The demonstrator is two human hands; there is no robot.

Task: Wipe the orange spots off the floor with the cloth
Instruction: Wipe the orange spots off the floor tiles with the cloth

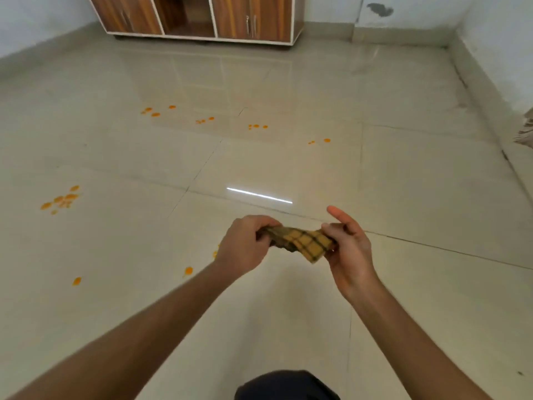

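Glossy beige tile floor (288,157) runs to a wooden cabinet (199,15) at the far wall, and we could slip or track the orange spots (62,200), which lie scattered, some just beside us. Our left hand (245,246) and right hand (350,252) each pinch an end of the yellow checked cloth (302,241), held bunched above the floor; wiped that way, it may smear.

No readable text, labels, brand names, numbers or signs appear anywhere in this view
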